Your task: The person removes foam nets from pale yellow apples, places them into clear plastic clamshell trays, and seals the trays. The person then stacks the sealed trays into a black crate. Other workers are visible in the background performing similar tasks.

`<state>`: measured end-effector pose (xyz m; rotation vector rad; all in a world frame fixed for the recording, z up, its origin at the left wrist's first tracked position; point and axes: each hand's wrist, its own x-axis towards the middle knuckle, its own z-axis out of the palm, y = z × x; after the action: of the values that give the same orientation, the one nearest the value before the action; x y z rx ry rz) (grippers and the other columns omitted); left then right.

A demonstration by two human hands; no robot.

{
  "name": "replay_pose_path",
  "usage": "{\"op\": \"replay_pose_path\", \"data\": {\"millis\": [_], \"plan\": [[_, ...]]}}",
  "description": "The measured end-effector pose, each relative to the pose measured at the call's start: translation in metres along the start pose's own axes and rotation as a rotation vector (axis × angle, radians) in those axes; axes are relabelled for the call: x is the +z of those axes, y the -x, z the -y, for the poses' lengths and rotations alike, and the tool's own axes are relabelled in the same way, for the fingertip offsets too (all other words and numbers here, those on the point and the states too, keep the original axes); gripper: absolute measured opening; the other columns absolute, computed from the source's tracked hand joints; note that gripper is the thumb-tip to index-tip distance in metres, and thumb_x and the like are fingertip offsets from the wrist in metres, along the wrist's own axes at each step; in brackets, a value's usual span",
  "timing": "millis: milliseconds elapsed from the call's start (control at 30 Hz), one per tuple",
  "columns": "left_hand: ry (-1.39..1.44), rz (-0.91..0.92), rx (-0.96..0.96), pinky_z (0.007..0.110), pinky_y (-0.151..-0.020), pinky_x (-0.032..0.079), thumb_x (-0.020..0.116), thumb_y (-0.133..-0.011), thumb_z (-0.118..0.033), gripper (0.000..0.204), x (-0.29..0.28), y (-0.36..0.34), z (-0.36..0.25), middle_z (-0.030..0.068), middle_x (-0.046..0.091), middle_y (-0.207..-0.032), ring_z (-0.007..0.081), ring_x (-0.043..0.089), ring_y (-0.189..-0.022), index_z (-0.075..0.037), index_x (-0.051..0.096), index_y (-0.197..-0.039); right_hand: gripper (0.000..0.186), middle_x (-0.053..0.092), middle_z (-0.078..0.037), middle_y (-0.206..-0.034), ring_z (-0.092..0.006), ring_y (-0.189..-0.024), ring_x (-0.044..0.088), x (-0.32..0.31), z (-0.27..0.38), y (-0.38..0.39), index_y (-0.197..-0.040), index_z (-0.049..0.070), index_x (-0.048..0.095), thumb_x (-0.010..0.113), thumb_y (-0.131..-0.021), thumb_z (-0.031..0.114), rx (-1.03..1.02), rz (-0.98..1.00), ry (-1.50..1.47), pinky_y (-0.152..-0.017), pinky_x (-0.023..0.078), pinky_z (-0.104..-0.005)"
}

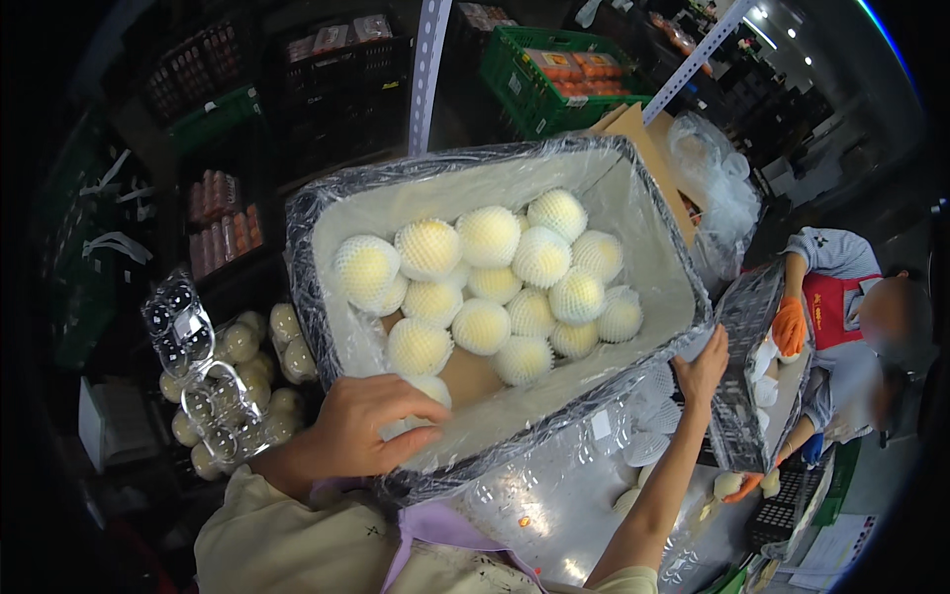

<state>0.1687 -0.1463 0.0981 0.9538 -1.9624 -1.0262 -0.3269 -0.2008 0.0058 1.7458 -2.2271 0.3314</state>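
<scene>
A large crate (332, 188) lined with clear plastic film tilts in front of me. Inside it lie several round pale-yellow fruits (489, 238) in white foam nets, over a brown cardboard bottom (473, 381). At the near left corner, my left hand (371, 426) curls its fingers and thumb around one foam-netted fruit (432, 388), which they partly cover. My right hand (704, 366) grips the crate's near right corner. Below the crate, loose white foam nets (648, 447) lie on a shiny metal table (534, 515).
Clear clamshell packs (223, 396) with pale fruit stand at left. Dark crates and a green crate (510, 79) of packed orange produce stand beyond a perforated metal post (427, 79). At right, a co-worker in orange gloves (789, 327) handles another dark crate (737, 396).
</scene>
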Motion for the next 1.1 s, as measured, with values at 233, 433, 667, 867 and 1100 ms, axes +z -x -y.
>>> {"op": "replay_pose_path", "data": {"millis": [233, 433, 667, 867, 1100], "plan": [[-0.297, 0.256, 0.118, 0.038, -0.083, 0.043, 0.064, -0.074, -0.016, 0.034, -0.042, -0.069, -0.012, 0.0124, 0.058, -0.099, 0.0284, 0.054, -0.095, -0.005, 0.056, -0.106, 0.032, 0.055, -0.017, -0.102, -0.0316, -0.095, 0.052, -0.052, 0.033, 0.112, -0.109, -0.003, 0.052, 0.058, -0.078, 0.002, 0.011, -0.289, -0.397, -0.083, 0.040, -0.0361], [-1.009, 0.393, 0.231, 0.043, -0.089, 0.037, 0.071, -0.066, -0.022, 0.063, 0.018, -0.185, 0.089, 0.0165, 0.046, -0.116, 0.0337, 0.043, -0.108, -0.007, 0.043, -0.121, 0.024, 0.056, -0.014, -0.091, -0.0224, -0.072, 0.052, -0.043, 0.031, 0.243, -0.101, -0.003, 0.056, 0.054, -0.077, -0.004, 0.283, -0.162, -0.513, -0.067, 0.043, -0.0316], [-1.526, 0.243, 0.342, 0.050, -0.081, 0.035, 0.074, -0.054, -0.025, 0.079, 0.073, -0.197, 0.196, 0.0198, 0.045, -0.116, 0.0347, 0.042, -0.106, -0.006, 0.040, -0.123, 0.010, 0.058, -0.008, -0.072, -0.0158, -0.059, 0.055, -0.030, 0.053, 0.349, -0.087, 0.001, 0.063, 0.058, -0.079, 0.003, 0.472, -0.067, -0.547, -0.053, 0.043, -0.0263], [-1.425, 0.292, 0.298, 0.048, -0.075, 0.037, 0.072, -0.056, -0.027, 0.067, 0.069, -0.202, 0.172, 0.0162, 0.051, -0.104, 0.0321, 0.045, -0.098, -0.007, 0.046, -0.114, 0.017, 0.060, -0.011, -0.075, -0.0214, -0.063, 0.056, -0.028, 0.065, 0.383, -0.096, 0.005, 0.064, 0.056, -0.082, 0.008, 0.477, 0.019, -0.538, -0.058, 0.046, -0.0311], [-0.870, 0.110, -0.020, 0.047, -0.083, 0.039, 0.080, -0.049, -0.035, 0.089, 0.025, -0.201, 0.105, 0.0162, 0.050, -0.109, 0.0315, 0.047, -0.101, -0.010, 0.040, -0.125, 0.010, 0.058, -0.008, -0.071, -0.0142, -0.056, 0.057, -0.022, 0.075, 0.344, -0.087, 0.001, 0.062, 0.056, -0.079, 0.002, 0.431, -0.009, -0.679, -0.052, 0.044, -0.0252]]}}
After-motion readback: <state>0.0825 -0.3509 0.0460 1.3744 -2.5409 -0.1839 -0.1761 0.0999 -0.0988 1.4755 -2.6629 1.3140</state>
